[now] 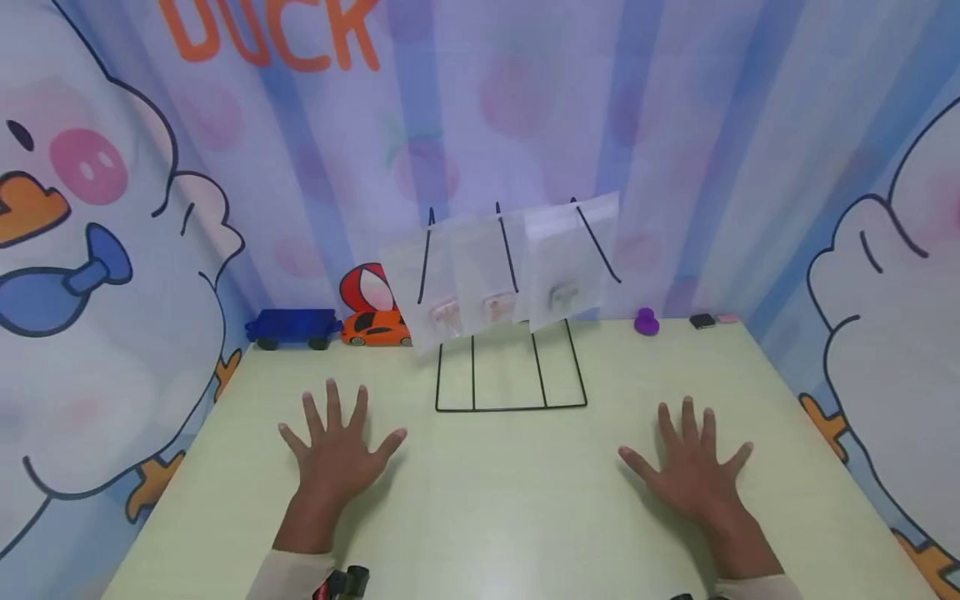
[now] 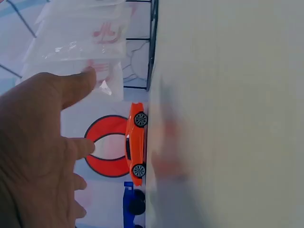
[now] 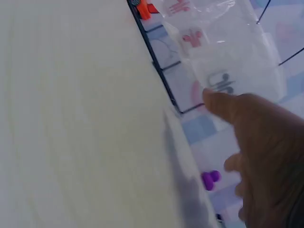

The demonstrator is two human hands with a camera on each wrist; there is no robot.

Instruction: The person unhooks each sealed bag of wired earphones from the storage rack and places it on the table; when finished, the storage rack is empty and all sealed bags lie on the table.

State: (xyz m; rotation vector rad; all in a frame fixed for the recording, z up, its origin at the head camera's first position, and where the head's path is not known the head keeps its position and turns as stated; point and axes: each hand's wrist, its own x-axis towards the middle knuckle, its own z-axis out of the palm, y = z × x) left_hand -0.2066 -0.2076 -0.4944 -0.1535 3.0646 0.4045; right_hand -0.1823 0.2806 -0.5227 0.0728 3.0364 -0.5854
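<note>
My left hand (image 1: 337, 458) is spread over the left part of the table, fingers straight, holding nothing. My right hand (image 1: 693, 475) is spread the same way on the right side, also holding nothing. Between and beyond them stands a black wire rack (image 1: 512, 409) with three prongs. Clear plastic bags (image 1: 480, 258) hang on the prongs, with small pink-red and dark grey shapes low in them. In the left wrist view the thumb overlaps a bag (image 2: 78, 42). From the right wrist, the thumb tip overlaps the bag with the dark shape (image 3: 221, 82).
Along the table's back edge are a blue toy wagon (image 1: 292, 327) and an orange toy car (image 1: 377, 329) left of the rack. To its right lie a small purple object (image 1: 647, 322), a black piece (image 1: 702, 321) and a pink piece (image 1: 727, 318). A printed curtain (image 1: 517, 108) hangs behind.
</note>
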